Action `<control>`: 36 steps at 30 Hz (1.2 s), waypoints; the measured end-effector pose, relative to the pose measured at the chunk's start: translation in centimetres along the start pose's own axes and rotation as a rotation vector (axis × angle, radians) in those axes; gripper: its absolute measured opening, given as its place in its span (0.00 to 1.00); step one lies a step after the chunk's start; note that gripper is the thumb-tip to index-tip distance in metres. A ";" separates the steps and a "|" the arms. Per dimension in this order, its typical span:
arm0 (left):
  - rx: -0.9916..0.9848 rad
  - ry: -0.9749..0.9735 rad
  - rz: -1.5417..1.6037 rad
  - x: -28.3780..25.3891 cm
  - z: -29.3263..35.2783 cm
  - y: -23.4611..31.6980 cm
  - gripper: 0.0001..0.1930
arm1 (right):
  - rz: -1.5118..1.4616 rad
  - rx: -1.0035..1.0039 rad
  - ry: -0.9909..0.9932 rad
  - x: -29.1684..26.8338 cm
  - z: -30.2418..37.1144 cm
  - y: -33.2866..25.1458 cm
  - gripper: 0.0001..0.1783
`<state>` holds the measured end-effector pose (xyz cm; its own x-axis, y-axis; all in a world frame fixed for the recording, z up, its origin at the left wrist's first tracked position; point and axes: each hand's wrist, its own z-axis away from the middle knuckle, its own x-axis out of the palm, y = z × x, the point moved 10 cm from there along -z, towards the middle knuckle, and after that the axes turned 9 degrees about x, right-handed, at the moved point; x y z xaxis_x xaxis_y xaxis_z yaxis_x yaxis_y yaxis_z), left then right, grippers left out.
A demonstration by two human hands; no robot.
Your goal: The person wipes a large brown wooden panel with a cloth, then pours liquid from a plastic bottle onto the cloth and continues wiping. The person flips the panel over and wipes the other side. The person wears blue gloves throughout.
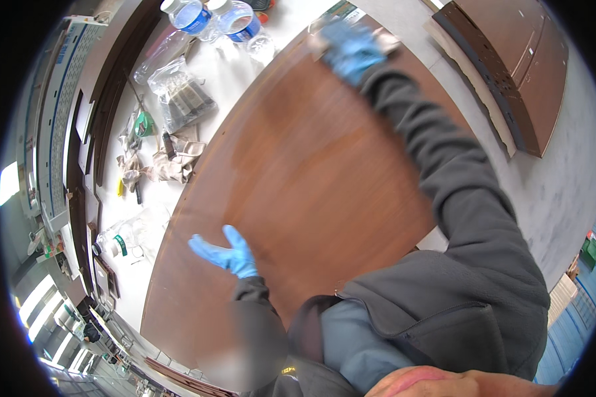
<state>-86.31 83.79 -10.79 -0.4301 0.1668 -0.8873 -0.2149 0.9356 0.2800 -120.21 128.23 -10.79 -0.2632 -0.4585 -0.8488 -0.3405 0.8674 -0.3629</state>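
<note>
A large brown wooden panel (298, 172) with a smooth, slightly glossy face lies in front of me. At its far end my right hand (351, 49), in a blue glove and smeared by motion, presses on a pale cloth (389, 42) that sticks out on both sides of the fingers. My right arm is stretched out over the panel. Near the panel's left edge my left hand (226, 253), also blue-gloved, is open with thumb and fingers apart and holds nothing. Darker streaks mark the panel's surface toward the far left.
Left of the panel, on a white surface, are plastic bottles (238, 23), a clear bag (181, 99) of small parts, crumpled work gloves (177, 161), a green roll (143, 124) and a bottle lying down (129, 241). Another brown panel (536, 73) lies at the far right.
</note>
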 end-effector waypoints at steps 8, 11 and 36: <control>0.029 -0.231 -0.169 5.0 5.9 4.1 0.42 | 0.134 0.057 -0.158 -11.5 22.6 0.3 0.18; 0.056 -0.220 -0.189 5.1 5.7 4.4 0.40 | 0.250 -0.052 -0.701 -6.3 31.3 -8.8 0.16; 0.033 -0.206 -0.158 5.6 6.3 2.7 0.40 | 0.509 0.338 -0.688 -10.0 41.9 -5.4 0.43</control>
<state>-83.79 89.19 -17.35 -0.2046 0.0742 -0.9760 -0.2352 0.9642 0.1226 -77.93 136.21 -16.45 0.3230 0.1166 -0.9392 -0.0205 0.9930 0.1163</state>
